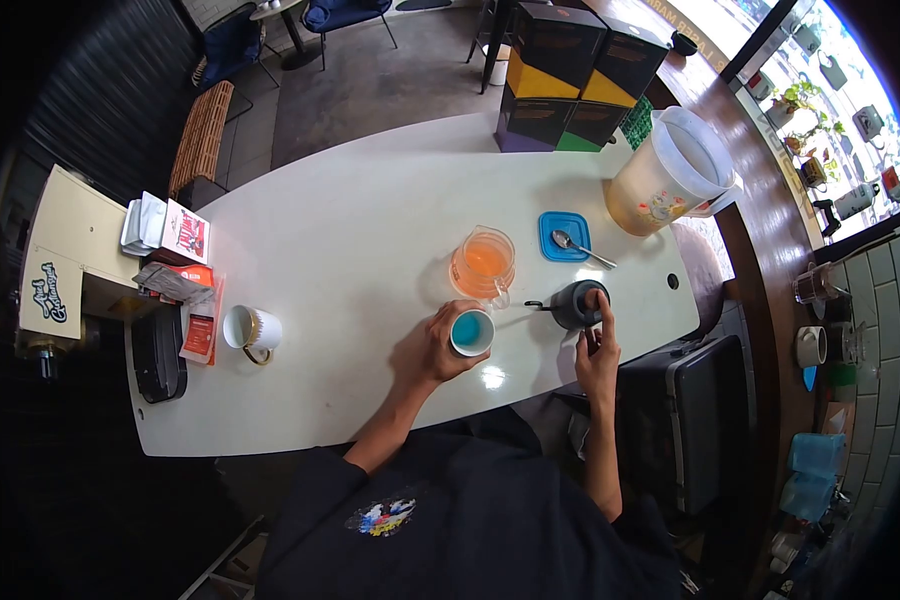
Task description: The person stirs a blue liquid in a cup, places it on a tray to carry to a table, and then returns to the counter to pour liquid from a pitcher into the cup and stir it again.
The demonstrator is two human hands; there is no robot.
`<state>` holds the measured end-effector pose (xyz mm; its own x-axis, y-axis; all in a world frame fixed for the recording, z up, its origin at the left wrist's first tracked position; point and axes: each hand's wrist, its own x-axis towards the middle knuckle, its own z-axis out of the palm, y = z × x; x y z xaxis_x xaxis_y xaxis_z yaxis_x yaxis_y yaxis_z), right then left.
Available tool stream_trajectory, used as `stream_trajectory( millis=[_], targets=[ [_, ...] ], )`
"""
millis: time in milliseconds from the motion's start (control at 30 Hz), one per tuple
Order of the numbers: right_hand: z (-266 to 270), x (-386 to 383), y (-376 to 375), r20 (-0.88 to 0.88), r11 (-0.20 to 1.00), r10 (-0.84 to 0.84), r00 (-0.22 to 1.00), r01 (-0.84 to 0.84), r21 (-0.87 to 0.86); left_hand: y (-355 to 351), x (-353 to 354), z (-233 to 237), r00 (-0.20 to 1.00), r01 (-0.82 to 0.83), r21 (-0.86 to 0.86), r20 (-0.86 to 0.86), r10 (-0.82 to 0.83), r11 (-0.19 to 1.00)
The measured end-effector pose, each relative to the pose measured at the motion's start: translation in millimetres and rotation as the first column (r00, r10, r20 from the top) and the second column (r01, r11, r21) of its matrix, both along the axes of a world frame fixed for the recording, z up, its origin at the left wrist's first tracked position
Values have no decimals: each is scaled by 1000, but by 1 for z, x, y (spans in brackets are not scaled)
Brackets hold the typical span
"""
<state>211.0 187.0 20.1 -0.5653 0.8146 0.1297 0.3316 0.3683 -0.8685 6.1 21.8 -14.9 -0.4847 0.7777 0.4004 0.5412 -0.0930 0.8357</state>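
A white cup (472, 333) with a blue inside is held in my left hand (446, 345), its fingers wrapped round the side. My right hand (598, 350) is at a small dark pot (573, 304), one finger reaching onto its top and the other fingers curled beside it. Behind the cup stands a glass jug (484, 262) of orange liquid, its handle close to the cup. A metal spoon (582, 248) rests on a blue square lid (554, 237) beyond the dark pot.
A large plastic pitcher (670, 170) stands at the right, near stacked black boxes (570, 75) at the far edge. On the left of the white table (340, 220) are a white mug (253, 328), a napkin holder (185, 232) and a black case (159, 352).
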Motion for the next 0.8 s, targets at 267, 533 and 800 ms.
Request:
stream_trajectory(
  millis=[267,533,800],
  targets=[
    [16,-2,-15,16,1000,26,1000,-26,12,-6,-2,4,998,-54,-48,33,56,997],
    [50,-12,-29,51,993,74,996,-78,90,-9,2,9,994,-95,-112,46,101,989],
    [50,-20,-29,39,967,105,994,-111,228,-5,6,19,992,-101,-137,57,109,985]
  ],
)
